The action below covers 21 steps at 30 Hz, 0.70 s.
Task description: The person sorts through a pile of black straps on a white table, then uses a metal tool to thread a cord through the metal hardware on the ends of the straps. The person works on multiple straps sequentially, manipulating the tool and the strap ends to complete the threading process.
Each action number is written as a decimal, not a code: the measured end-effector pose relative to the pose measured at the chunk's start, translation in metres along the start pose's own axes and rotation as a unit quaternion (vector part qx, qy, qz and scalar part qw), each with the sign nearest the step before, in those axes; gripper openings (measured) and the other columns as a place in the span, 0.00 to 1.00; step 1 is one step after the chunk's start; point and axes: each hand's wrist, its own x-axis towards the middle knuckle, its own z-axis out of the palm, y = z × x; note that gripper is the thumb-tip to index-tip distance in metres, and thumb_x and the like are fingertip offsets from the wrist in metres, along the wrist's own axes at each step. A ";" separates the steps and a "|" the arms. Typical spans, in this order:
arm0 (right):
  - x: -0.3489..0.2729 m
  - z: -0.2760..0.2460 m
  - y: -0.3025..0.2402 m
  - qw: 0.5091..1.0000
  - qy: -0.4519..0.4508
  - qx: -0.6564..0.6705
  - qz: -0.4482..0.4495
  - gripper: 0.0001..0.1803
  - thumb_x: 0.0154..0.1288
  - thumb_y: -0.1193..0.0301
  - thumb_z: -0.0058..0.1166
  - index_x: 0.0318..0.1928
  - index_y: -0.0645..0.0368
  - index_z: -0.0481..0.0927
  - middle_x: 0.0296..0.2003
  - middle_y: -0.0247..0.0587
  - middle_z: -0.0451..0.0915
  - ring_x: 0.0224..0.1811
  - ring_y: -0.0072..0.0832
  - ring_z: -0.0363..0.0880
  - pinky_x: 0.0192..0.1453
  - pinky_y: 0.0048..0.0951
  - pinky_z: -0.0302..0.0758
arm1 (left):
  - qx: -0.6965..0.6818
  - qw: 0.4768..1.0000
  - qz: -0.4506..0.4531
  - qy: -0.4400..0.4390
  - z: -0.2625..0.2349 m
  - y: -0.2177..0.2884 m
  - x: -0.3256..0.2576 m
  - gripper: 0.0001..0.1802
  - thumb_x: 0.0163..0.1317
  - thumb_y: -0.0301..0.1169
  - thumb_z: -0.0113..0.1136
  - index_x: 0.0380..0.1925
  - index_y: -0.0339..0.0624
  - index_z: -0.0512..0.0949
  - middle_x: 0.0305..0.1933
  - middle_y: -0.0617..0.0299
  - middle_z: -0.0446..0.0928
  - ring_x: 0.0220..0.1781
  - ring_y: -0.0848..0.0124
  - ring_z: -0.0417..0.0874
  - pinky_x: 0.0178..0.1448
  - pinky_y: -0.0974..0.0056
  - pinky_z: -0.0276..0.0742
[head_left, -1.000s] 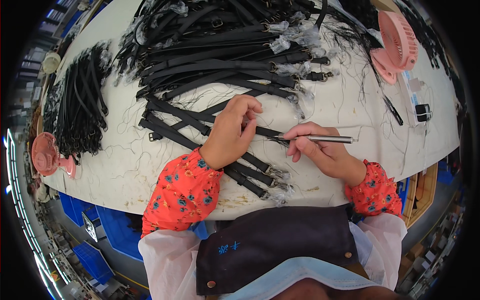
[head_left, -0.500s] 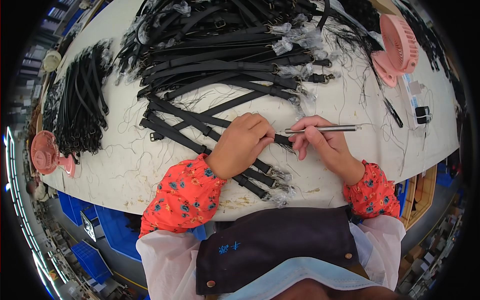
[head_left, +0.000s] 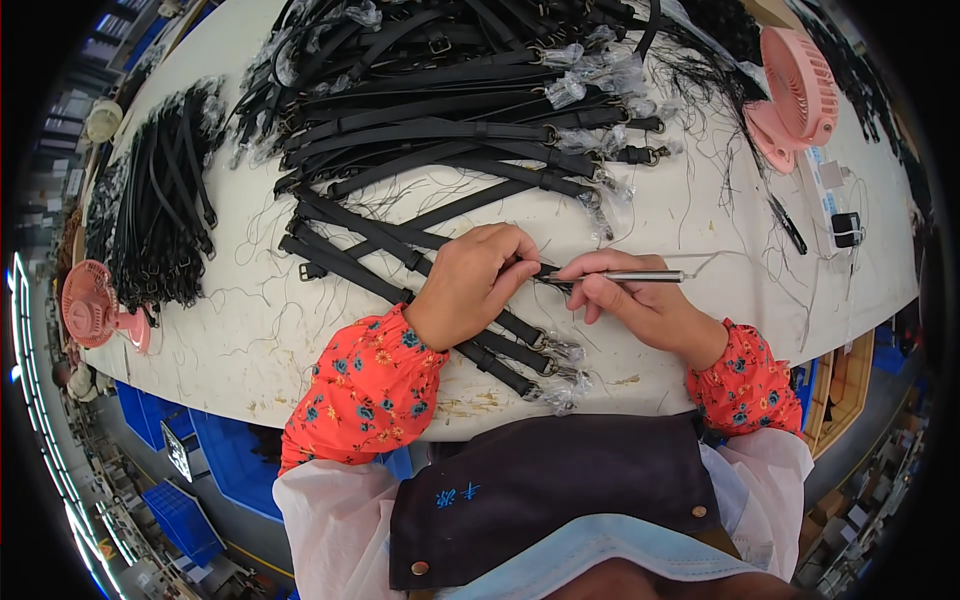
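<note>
My left hand (head_left: 475,282) is closed in a pinch on a black strap (head_left: 425,240), whose end pokes out past the fingertips. A slim silver pen-shaped tool (head_left: 645,276) with a thin cord at its back lies in my right hand (head_left: 635,300), fingers wrapped round it. The tool's tip is at or very near the strap end between my hands; exact contact is too small to tell. Beneath my left hand and wrist lie more black straps (head_left: 350,268), with buckles and clear plastic wrap (head_left: 565,385) at their ends.
Beyond my hands is a heap of black straps (head_left: 420,130), with another bundle (head_left: 160,200) at left. Pink fans stand at far right (head_left: 795,90) and left (head_left: 90,305). A black-handled tool (head_left: 787,224) and a white power strip (head_left: 828,195) lie right. Loose threads litter the table (head_left: 250,350).
My right hand has moved a little left and down, bringing the silver tool's tip to the strap end. My left hand has shifted slightly left, still pinching the strap.
</note>
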 end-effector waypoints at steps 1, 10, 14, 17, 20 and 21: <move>0.000 0.000 0.000 1.000 0.001 0.000 0.001 0.17 0.79 0.64 0.49 0.53 0.65 0.81 0.35 0.39 0.84 0.31 0.19 0.79 0.37 0.23 0.78 | -0.001 1.000 0.000 -0.001 0.000 0.000 0.000 0.04 0.63 0.23 0.64 0.37 0.35 0.79 0.32 0.56 0.79 0.31 0.67 0.80 0.37 0.65 0.76; 0.000 0.000 0.001 1.000 0.005 0.006 0.003 0.17 0.80 0.64 0.48 0.55 0.65 0.80 0.36 0.40 0.84 0.31 0.19 0.80 0.38 0.23 0.79 | -0.047 0.998 -0.035 0.011 0.001 -0.002 0.000 0.05 0.63 0.23 0.64 0.38 0.36 0.80 0.35 0.57 0.80 0.33 0.67 0.81 0.38 0.66 0.76; -0.003 -0.001 0.005 0.999 0.023 0.025 -0.013 0.16 0.80 0.65 0.48 0.55 0.65 0.79 0.37 0.41 0.84 0.31 0.19 0.80 0.38 0.23 0.79 | -0.044 0.998 -0.020 0.050 -0.006 0.005 0.002 0.09 0.59 0.24 0.67 0.40 0.41 0.81 0.44 0.59 0.80 0.44 0.65 0.81 0.50 0.63 0.75; -0.003 -0.001 0.009 0.996 0.048 -0.034 -0.072 0.14 0.77 0.68 0.52 0.55 0.63 0.79 0.38 0.42 0.84 0.34 0.24 0.82 0.41 0.26 0.79 | 0.140 0.986 0.084 0.019 -0.009 -0.001 -0.001 0.11 0.56 0.26 0.69 0.39 0.45 0.81 0.49 0.61 0.76 0.50 0.61 0.76 0.56 0.58 0.70; 0.006 -0.004 0.005 0.940 0.056 -0.262 -0.211 0.15 0.68 0.73 0.60 0.54 0.59 0.79 0.39 0.44 0.82 0.40 0.35 0.83 0.45 0.32 0.80 | 0.126 0.991 0.048 -0.019 -0.011 -0.002 -0.002 0.12 0.54 0.28 0.71 0.40 0.47 0.82 0.46 0.63 0.77 0.51 0.61 0.74 0.59 0.55 0.65; 0.009 -0.004 0.003 0.895 0.055 -0.354 -0.264 0.16 0.65 0.74 0.63 0.53 0.58 0.79 0.40 0.45 0.82 0.42 0.39 0.82 0.47 0.35 0.80 | 0.135 0.989 0.050 -0.022 -0.011 -0.001 -0.002 0.12 0.54 0.28 0.71 0.39 0.47 0.82 0.45 0.63 0.77 0.50 0.61 0.74 0.57 0.55 0.66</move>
